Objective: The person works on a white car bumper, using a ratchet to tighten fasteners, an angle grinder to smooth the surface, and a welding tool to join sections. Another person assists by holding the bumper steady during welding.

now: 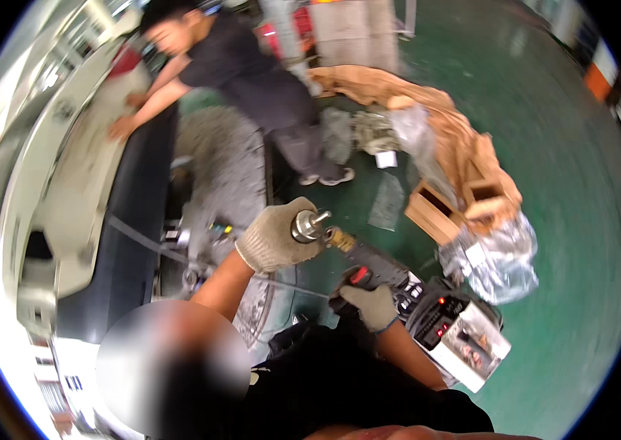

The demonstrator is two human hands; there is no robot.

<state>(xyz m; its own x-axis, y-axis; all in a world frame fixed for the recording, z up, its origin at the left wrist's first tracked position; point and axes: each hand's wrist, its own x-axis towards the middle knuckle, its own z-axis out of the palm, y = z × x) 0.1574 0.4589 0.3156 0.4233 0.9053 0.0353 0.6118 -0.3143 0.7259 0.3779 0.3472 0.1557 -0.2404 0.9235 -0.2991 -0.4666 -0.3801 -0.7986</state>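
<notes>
My left hand [275, 238], in a pale knitted glove, is closed around a shiny round metal fitting [304, 226] with a thin pin sticking out of it. Just to its right is the brass-coloured nose of a dark grey pistol-grip power tool [380, 264]. My right hand [375, 306], gloved too, is wrapped about the tool's handle, by a red part. The nose and the fitting nearly meet; whether they touch I cannot tell.
A large pale-green and black vehicle body part [90, 183] stands at left, where a person [240, 73] leans over with both hands on it. Cardboard boxes [435, 213], brown paper [446, 114] and plastic bags [505, 264] lie right. A white tray [475, 352] and red-lit display [442, 326] are near my right arm.
</notes>
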